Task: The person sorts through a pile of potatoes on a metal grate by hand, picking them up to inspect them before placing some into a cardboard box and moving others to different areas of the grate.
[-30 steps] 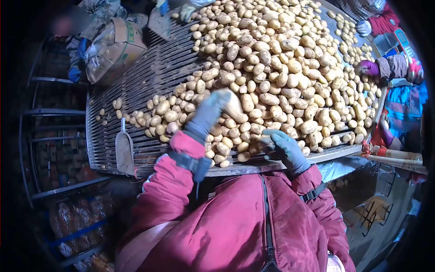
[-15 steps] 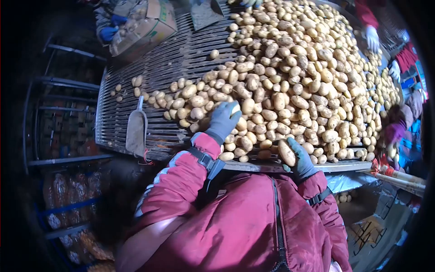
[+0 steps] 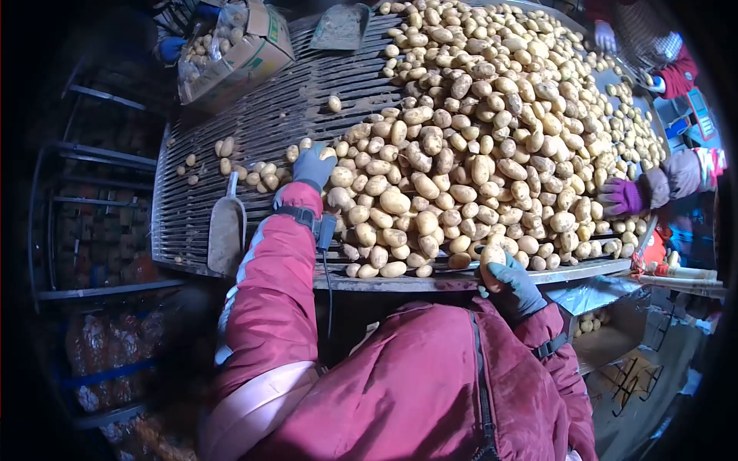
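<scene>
My left hand [image 3: 314,166], in a grey glove, reaches out to the left edge of a large potato pile [image 3: 477,146], its fingers closed round a potato [image 3: 327,154]. Near the front edge of the slatted table [image 3: 300,92], my right hand [image 3: 516,281], gloved in grey and teal, grips a larger oval potato [image 3: 493,268] from its right side. Loose potatoes lie close around both hands.
A metal scoop [image 3: 227,230] rests on the slats at the left, and a second scoop [image 3: 340,28] lies at the back. An open carton [image 3: 238,58] stands back left. A co-worker's purple glove [image 3: 621,197] touches the pile's right side. Below right is a box [image 3: 607,338].
My left hand has moved left and away from me along the pile. My right hand still holds its potato, now tilted differently. A co-worker's purple-gloved hand has come onto the pile.
</scene>
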Demonstrator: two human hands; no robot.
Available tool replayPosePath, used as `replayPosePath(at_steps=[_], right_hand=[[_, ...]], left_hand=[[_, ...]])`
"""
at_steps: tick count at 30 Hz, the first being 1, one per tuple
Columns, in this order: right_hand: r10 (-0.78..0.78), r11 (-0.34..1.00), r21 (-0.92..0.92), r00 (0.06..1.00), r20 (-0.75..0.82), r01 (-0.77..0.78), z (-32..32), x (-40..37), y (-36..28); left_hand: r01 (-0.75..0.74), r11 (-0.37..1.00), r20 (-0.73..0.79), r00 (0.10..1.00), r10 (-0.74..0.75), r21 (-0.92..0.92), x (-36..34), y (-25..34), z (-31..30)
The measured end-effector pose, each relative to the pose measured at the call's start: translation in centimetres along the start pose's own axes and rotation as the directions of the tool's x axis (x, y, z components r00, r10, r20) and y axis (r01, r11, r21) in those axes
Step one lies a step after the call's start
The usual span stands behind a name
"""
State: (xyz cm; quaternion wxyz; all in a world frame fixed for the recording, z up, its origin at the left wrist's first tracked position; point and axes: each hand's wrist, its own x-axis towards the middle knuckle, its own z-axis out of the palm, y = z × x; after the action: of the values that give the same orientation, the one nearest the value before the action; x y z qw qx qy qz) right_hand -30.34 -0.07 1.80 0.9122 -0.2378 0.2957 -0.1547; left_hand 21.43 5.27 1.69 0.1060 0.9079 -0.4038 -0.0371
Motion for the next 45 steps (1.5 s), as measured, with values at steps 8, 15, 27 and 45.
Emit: replayPosePath(at_steps=[8, 15, 27, 45], right_hand=[[-0.151, 0.985, -0.107, 0.978, -0.145, 0.137, 5.2, 0.1, -2.0], [-0.379, 0.922, 0.055, 0.921, -0.089, 0.384, -0.2, 4.2, 2.1], [-0.376, 0.658, 0.607, 0.893, -0.247, 0.445, -5.2, -6.5, 0.7], [-0.207, 0.146, -0.218, -0.186, -0.961, 0.965, -31.8, -49.5, 12.4]], left_hand=[[0.426, 0.141, 0.439, 0.895, 0.078, -0.894, -4.4, 7.0, 0.0], [-0.062, 0.507, 0.286, 0.763, 0.579, -0.86, -18.2, 22.1, -1.5], [-0.59, 0.412, 0.259, 0.329, 0.908, -0.694, -23.2, 27.3, 4.8], [-0.095, 0.669, 0.657, 0.126, 0.743, -0.737, -27.2, 41.1, 6.4]])
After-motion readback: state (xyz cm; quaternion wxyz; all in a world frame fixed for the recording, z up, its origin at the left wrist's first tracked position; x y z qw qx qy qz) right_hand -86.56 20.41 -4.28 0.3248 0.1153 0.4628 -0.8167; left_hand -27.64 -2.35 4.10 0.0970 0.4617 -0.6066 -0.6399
